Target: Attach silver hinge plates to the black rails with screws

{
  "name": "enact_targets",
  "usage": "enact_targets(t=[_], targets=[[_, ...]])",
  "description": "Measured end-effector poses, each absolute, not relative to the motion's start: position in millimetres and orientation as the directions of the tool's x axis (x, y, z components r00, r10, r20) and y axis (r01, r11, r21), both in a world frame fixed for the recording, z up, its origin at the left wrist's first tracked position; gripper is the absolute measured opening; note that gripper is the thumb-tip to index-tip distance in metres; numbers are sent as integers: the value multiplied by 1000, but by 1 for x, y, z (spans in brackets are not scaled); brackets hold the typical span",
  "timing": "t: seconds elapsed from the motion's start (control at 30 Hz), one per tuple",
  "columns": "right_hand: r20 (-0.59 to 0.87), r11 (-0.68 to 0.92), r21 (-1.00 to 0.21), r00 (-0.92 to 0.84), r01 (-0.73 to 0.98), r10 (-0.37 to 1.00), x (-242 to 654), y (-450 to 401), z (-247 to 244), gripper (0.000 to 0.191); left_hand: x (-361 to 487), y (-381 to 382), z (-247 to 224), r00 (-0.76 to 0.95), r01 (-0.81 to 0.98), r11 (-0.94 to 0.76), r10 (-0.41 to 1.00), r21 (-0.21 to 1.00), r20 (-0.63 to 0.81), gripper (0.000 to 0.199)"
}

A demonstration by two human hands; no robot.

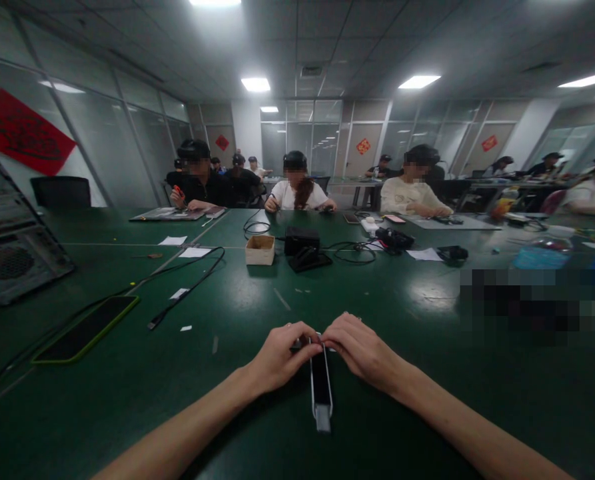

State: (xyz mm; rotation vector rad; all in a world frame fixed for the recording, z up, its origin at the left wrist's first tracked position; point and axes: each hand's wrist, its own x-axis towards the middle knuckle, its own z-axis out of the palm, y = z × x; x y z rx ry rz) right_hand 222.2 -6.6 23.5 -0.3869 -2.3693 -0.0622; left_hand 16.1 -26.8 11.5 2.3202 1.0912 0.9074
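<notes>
A long, narrow white-edged case (320,380) with a dark inside lies on the green table, pointing away from me. A pale grey piece sticks out of its near end. My left hand (283,353) is closed at the far end, thumb and fingers pinching the case's left edge. From the other side my right hand (362,350) bends over the same end, its fingertips pressed together against the right edge. Both sets of fingertips nearly meet there. Whatever small part lies under them is hidden.
A phone (90,328) and a black cable (192,288) lie to the left, near a computer case (14,233). Ahead stand a small cardboard box (260,250) and a black device (302,241). Several people sit across the table (237,293). A blurred patch covers something at right.
</notes>
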Motion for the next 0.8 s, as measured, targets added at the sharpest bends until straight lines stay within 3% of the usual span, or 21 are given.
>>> enact_targets(t=[0.2,0.4,0.67,0.8], targets=[[646,962,-86,-721,257,250,221,-7,22,20,15,-27,18,448,476,-580,807,661,385,12],[696,961,-151,-666,231,269,220,-4,14,18,13,-25,18,480,530,-585,803,614,352,12],[622,863,-211,-618,459,481,241,10,15,17,-3,-10,17,505,640,-600,799,480,326,21],[562,824,-212,-624,526,543,250,17,13,17,-11,-6,18,492,669,-566,823,482,285,17]])
